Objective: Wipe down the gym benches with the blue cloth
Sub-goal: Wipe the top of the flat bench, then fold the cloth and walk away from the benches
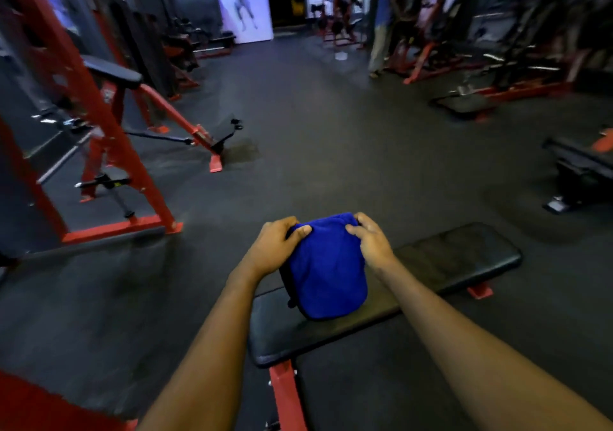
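Note:
A blue cloth hangs folded in front of me, held up by its top edge. My left hand pinches the cloth's upper left corner and my right hand pinches its upper right corner. Under the cloth lies a flat black padded bench on red legs, running from lower left to upper right. The cloth's lower end hangs over the bench's middle; whether it touches the pad I cannot tell.
A red rack with a black pad stands on the left. More black benches and red machines line the right side. A person stands at the far right. Dark rubber floor spreads ahead.

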`<move>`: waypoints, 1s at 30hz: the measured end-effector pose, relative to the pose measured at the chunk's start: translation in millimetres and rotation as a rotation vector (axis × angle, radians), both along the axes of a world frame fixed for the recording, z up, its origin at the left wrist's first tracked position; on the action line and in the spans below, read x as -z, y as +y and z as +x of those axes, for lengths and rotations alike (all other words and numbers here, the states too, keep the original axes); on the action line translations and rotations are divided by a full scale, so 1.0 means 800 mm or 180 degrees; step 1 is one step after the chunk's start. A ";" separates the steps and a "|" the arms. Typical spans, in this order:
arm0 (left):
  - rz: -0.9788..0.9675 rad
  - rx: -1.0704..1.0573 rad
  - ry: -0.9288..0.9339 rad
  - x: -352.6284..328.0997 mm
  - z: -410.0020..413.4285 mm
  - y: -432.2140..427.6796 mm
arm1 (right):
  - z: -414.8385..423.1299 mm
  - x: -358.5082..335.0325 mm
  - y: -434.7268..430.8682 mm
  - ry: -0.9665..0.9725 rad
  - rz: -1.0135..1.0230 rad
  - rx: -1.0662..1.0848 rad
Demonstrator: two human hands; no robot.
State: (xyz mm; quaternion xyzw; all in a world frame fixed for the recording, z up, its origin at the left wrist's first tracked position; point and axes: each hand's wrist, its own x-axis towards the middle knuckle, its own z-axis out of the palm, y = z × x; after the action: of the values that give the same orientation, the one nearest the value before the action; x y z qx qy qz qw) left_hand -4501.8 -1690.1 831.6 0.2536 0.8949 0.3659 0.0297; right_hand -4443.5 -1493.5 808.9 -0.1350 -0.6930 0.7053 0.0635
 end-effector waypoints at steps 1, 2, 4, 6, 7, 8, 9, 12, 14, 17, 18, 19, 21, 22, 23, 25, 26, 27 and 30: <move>0.0074 0.0142 -0.0006 -0.002 -0.001 0.010 | 0.007 -0.002 0.006 -0.0002 0.0003 0.0162; 0.0119 0.0342 -0.0021 -0.004 -0.003 0.029 | 0.020 -0.004 0.018 -0.0012 0.0000 0.0375; 0.0172 0.0595 0.0017 -0.008 0.000 0.060 | 0.041 -0.007 0.039 0.0023 -0.0084 0.0630; 0.0207 0.0890 0.0038 -0.012 0.008 0.099 | 0.070 -0.012 0.067 0.0084 -0.0116 0.0957; 0.0221 0.1063 0.0037 -0.014 0.016 0.123 | 0.089 -0.018 0.084 0.0094 -0.0056 0.1130; 0.0239 0.1190 0.0030 -0.015 0.024 0.142 | 0.106 -0.023 0.098 0.0095 0.0040 0.1245; 0.0275 0.1340 0.0048 -0.017 0.033 0.163 | 0.124 -0.027 0.112 0.0108 0.0084 0.1373; 0.0320 0.1843 0.0100 -0.027 0.073 0.235 | 0.192 -0.039 0.158 0.0156 0.0132 0.1874; 0.0333 0.2089 0.0086 -0.032 0.102 0.276 | 0.235 -0.043 0.182 0.0150 0.0138 0.2138; 0.0413 0.2512 0.0089 -0.039 0.166 0.339 | 0.317 -0.052 0.216 0.0177 0.0312 0.2639; 0.0431 0.2617 0.0076 -0.041 0.185 0.354 | 0.341 -0.054 0.224 0.0177 0.0395 0.2753; 0.0467 0.2749 0.0078 -0.043 0.206 0.369 | 0.365 -0.056 0.231 0.0175 0.0427 0.2864; 0.0546 0.3055 0.0038 -0.046 0.252 0.401 | 0.421 -0.062 0.242 0.0226 0.0443 0.3164; 0.0576 0.3206 0.0034 -0.048 0.276 0.417 | 0.449 -0.065 0.246 0.0265 0.0448 0.3322; 0.0582 0.3299 0.0038 -0.049 0.294 0.430 | 0.471 -0.068 0.249 0.0281 0.0469 0.3427; 0.0572 0.3553 0.0057 -0.053 0.337 0.456 | 0.518 -0.073 0.252 0.0345 0.0445 0.3678; 0.0581 0.3690 0.0054 -0.055 0.357 0.466 | 0.538 -0.076 0.251 0.0371 0.0449 0.3793; 0.0607 0.3875 0.0061 -0.058 0.380 0.478 | 0.562 -0.079 0.249 0.0397 0.0478 0.3964; 0.0676 0.4361 0.0070 -0.063 0.438 0.507 | 0.619 -0.080 0.242 0.0346 0.0608 0.4452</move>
State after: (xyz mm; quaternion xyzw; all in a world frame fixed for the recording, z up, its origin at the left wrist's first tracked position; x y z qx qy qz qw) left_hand -4151.7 -1284.3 881.9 0.7668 0.4926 0.3477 0.2200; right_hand -3948.4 -1300.2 873.1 -0.5069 -0.4985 0.4410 0.5478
